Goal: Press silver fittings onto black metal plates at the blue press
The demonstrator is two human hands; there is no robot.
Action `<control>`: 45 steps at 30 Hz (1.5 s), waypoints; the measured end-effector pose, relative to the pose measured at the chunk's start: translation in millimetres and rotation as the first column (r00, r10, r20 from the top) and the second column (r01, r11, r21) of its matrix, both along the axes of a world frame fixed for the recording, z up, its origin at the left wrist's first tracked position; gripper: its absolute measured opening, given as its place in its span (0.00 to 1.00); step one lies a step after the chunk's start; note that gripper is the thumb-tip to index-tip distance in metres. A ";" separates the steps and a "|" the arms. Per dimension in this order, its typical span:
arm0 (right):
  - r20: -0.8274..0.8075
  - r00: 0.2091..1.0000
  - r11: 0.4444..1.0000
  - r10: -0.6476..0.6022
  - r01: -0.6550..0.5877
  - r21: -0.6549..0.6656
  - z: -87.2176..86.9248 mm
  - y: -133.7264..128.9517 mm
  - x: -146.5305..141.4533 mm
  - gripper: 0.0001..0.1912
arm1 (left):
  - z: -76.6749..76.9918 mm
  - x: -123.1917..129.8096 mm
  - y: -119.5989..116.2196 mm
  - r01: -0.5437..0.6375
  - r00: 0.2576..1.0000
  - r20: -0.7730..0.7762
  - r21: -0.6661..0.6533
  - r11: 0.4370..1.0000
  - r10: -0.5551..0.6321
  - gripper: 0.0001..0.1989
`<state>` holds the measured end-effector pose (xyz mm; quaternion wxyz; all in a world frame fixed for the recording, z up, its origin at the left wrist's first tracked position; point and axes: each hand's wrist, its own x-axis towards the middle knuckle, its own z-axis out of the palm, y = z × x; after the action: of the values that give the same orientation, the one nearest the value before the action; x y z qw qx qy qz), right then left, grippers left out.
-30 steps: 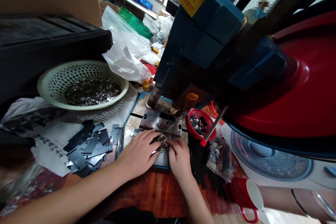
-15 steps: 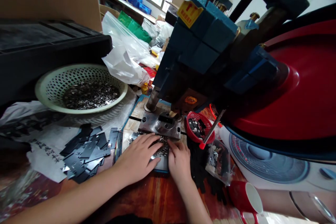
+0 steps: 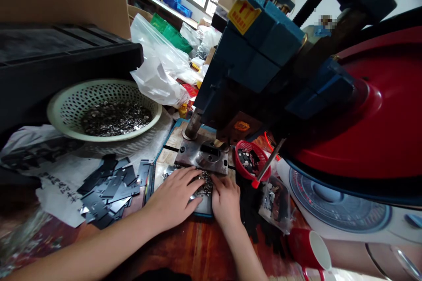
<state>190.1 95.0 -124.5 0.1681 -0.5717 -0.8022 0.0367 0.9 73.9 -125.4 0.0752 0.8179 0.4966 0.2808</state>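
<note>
A pile of small shiny metal pieces (image 3: 205, 185) lies on the press bed in front of the bolted die plate (image 3: 198, 154). My left hand (image 3: 178, 193) rests over the left side of this pile, fingers spread and thumb apart. From the other side my right hand (image 3: 226, 197) touches the pile's right edge, its fingers stretched forward and slightly bent, with nothing seen held. The undersides of both hands are hidden. Above the die plate stands the blue press head (image 3: 253, 48). Flat dark metal plates (image 3: 110, 189) lie in a loose heap left of my left hand.
A pale green basket (image 3: 54, 116) of small metal pieces stands left. To the right are a red basket (image 3: 238, 167), a clear plastic box (image 3: 285, 224), a red mug (image 3: 298, 246) and a large red wheel (image 3: 392, 109). A red-tipped rod (image 3: 268, 162) slants over the red basket.
The view has shifted slightly, so the surroundings sit a little farther right. Both hands stay in nearly the same place over the pile.
</note>
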 end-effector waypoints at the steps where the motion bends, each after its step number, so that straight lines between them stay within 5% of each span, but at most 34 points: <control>1: 0.006 1.000 1.000 0.005 -0.005 -0.003 0.0 -0.2 0.0 0.24 | 0.2 0.1 -0.1 -0.002 1.000 0.007 0.000 1.000 0.002 0.18; 22: 0.045 0.999 1.000 0.019 -0.019 -0.007 1.1 0.2 25.2 0.21 | -0.1 -0.6 -0.4 0.002 0.999 0.034 -0.006 1.000 -0.002 0.17; 45: 0.143 0.988 0.997 0.059 -0.066 0.049 7.9 10.4 11.9 0.22 | 2.6 0.0 -0.5 -0.011 1.000 -0.023 -0.026 1.000 0.010 0.17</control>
<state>202.0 105.5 -116.6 0.1247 -0.5427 -0.8304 -0.0203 0.9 73.4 -122.8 0.0786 0.8175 0.5052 0.2653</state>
